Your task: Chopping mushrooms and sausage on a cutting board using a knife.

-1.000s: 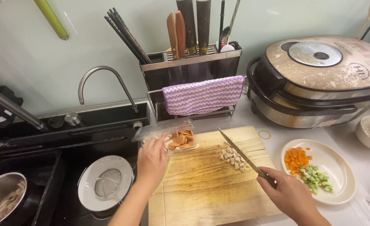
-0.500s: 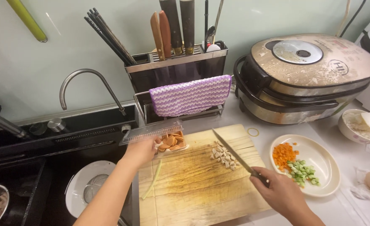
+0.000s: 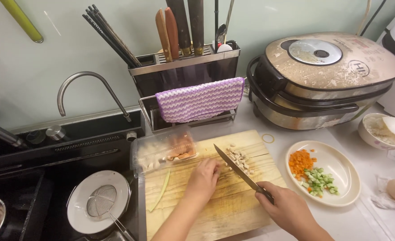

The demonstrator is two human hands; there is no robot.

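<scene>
Left hand (image 3: 204,176) has left the plastic tray (image 3: 161,151), fingers curled empty beside chopped pieces (image 3: 238,159); right hand (image 3: 287,207) grips knife (image 3: 237,169).

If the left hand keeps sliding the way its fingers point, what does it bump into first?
Probably the knife: the left hand points up and right across the cutting board, and the blade lies just ahead, with chopped pale bits behind it. Depth is hard to judge.

Bare cutting board (image 3: 233,203) front; clear tray (image 3: 161,151) at back-left.
</scene>
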